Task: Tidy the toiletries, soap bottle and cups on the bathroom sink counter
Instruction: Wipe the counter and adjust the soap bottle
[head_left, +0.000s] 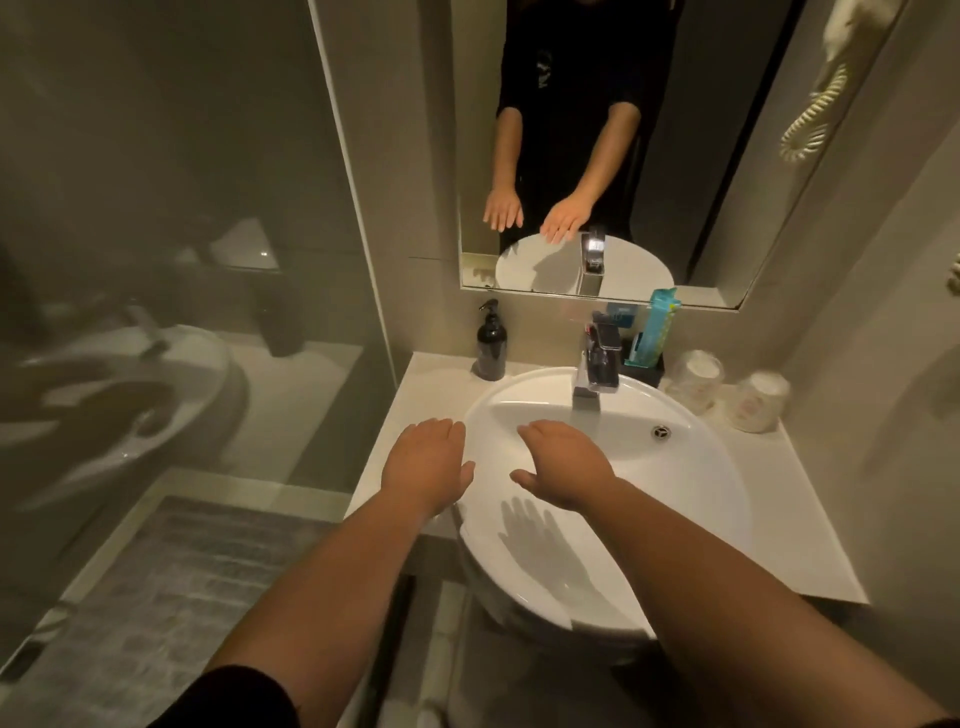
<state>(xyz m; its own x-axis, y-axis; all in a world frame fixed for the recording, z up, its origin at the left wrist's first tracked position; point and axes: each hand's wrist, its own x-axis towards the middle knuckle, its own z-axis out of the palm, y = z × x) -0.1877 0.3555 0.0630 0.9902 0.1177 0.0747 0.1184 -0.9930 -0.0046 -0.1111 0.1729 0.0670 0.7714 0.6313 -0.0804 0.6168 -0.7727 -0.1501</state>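
Observation:
A dark pump soap bottle (491, 347) stands upright at the back left of the counter (810, 525). Behind the chrome tap (597, 366) a black holder (647, 366) carries teal toiletry packets (658, 322). Two wrapped cups (693, 379) (756, 400) rest upside down at the back right. My left hand (423, 462) hovers palm down over the sink's left rim, fingers apart, holding nothing. My right hand (563, 462) hovers palm down over the white basin (701, 499), also holding nothing.
A mirror (587, 156) on the wall reflects my arms and the basin. A glass partition (182, 234) closes off the left side. A coiled-cord hairdryer (826, 88) hangs on the right wall. A grey mat (171, 587) lies on the floor.

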